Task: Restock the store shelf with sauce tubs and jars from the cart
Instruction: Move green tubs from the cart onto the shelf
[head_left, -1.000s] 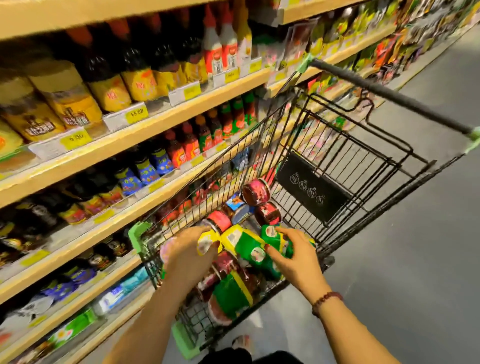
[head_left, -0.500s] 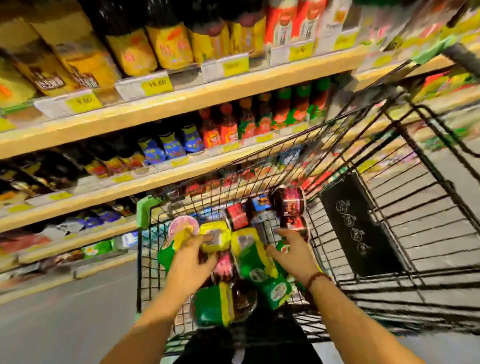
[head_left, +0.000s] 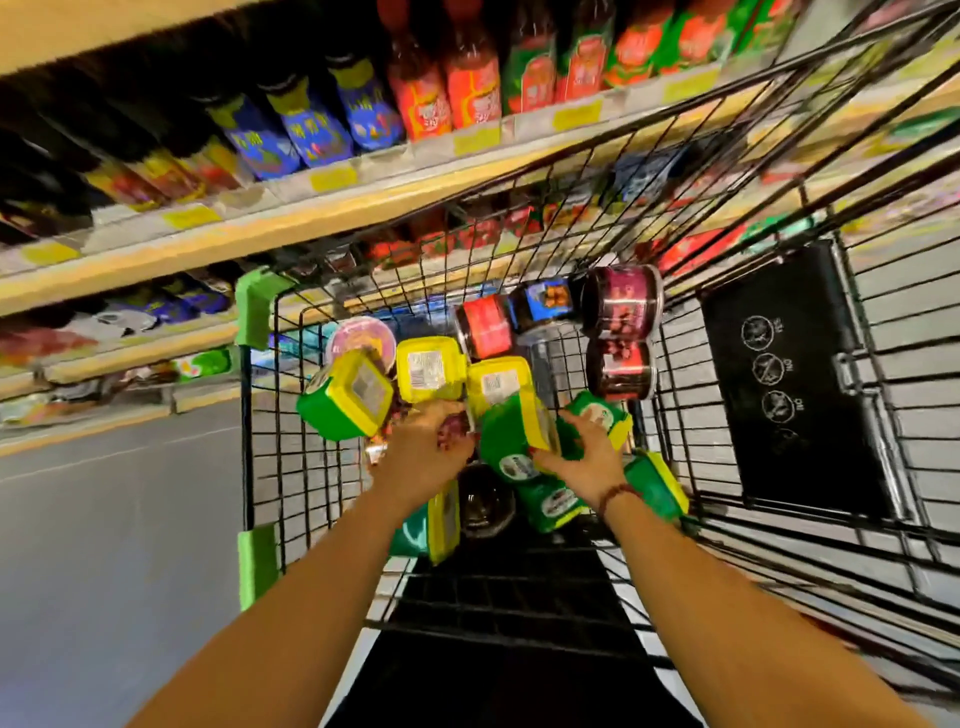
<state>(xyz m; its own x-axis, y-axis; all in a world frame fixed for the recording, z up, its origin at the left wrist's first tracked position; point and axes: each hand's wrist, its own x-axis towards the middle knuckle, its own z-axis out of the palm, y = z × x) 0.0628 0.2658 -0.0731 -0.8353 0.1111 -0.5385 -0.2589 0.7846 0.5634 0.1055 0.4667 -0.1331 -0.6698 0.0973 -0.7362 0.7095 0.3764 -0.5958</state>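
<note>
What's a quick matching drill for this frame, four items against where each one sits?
Items
1. blue-labelled dark bottles
2. round pink-lidded tub
3. black plastic placard
4. beaded bracelet

Places
A. around the wrist of the right hand
B. fixed to the folding flap of the black wire cart
C. in the cart's basket, near its far-left corner
D. standing on the wooden shelf

Pairs: 1-D, 2-C, 3-B, 4-A
</note>
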